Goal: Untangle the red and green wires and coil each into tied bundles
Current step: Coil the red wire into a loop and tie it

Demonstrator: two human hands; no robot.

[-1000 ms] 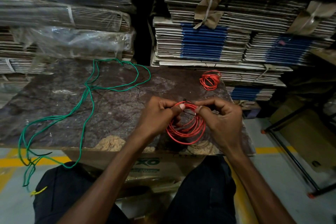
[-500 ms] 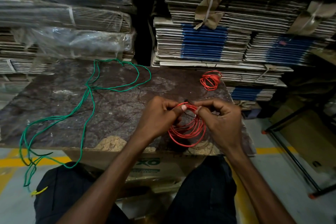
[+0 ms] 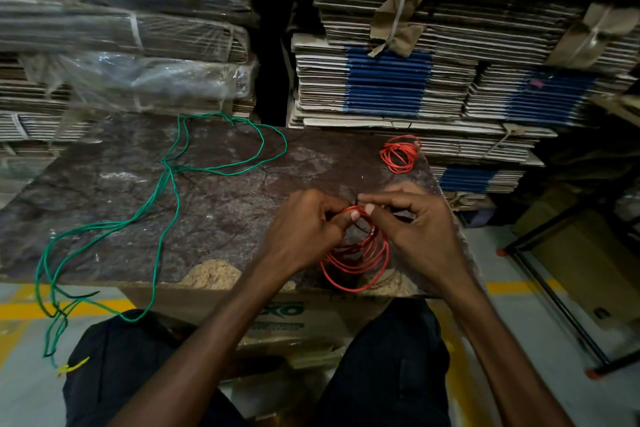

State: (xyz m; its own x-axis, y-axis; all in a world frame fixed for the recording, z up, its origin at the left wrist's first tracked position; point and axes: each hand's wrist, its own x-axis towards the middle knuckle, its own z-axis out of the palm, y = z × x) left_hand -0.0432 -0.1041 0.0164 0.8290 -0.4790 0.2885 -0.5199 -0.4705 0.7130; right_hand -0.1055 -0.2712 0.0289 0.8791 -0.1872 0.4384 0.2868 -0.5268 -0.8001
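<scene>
One loose green insulated wire sprawls across the dark mottled desk, trailing off its left edge. Left hand and right hand pinch one red wire coil at its top, fingers clamped. A second red coil lies at the far right corner.

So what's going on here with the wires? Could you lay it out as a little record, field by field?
setting: dark board used as a worktop, stacks of flattened cardboard behind it
left hand: pinches the top of the red coil
right hand: pinches the same spot, beside the left hand's fingertips
red coil: several loops, hanging over the board's near edge
second red bundle: lies at the far right corner of the board
green wire: loose, uncoiled, trailing off the board's left edge
</scene>
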